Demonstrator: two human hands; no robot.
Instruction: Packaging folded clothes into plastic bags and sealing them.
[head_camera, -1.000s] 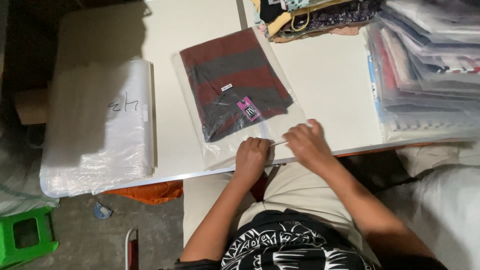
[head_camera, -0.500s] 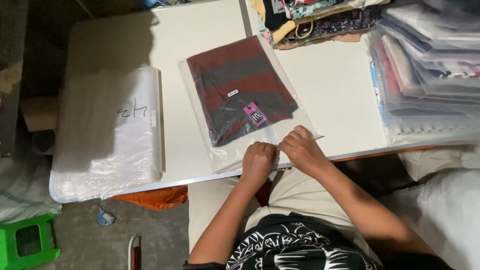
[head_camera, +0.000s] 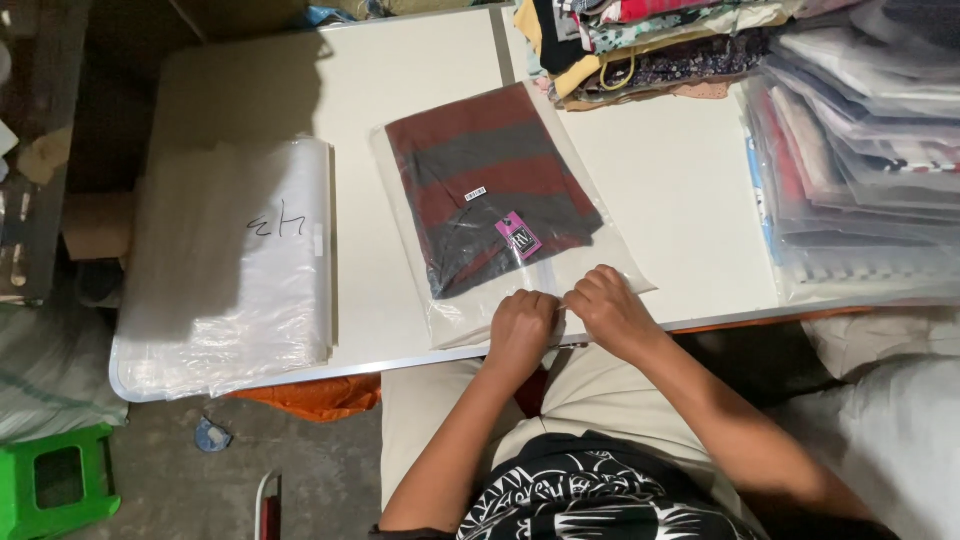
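A folded garment with dark red and grey stripes and a pink tag (head_camera: 488, 190) lies inside a clear plastic bag (head_camera: 420, 290) on the white table (head_camera: 680, 180). My left hand (head_camera: 520, 330) and my right hand (head_camera: 605, 308) meet at the bag's near open edge, close to the table's front edge. Both hands pinch the bag's flap between fingers and thumb, knuckles almost touching.
A stack of empty clear bags (head_camera: 230, 265) lies on the table's left part. A pile of bagged garments (head_camera: 860, 150) fills the right side, and loose folded clothes (head_camera: 640, 40) sit at the back. A green stool (head_camera: 55, 480) stands on the floor at the lower left.
My right hand has slid left along the bag's near edge until it met my left hand. The camera view has shifted slightly; the bag stays in place.
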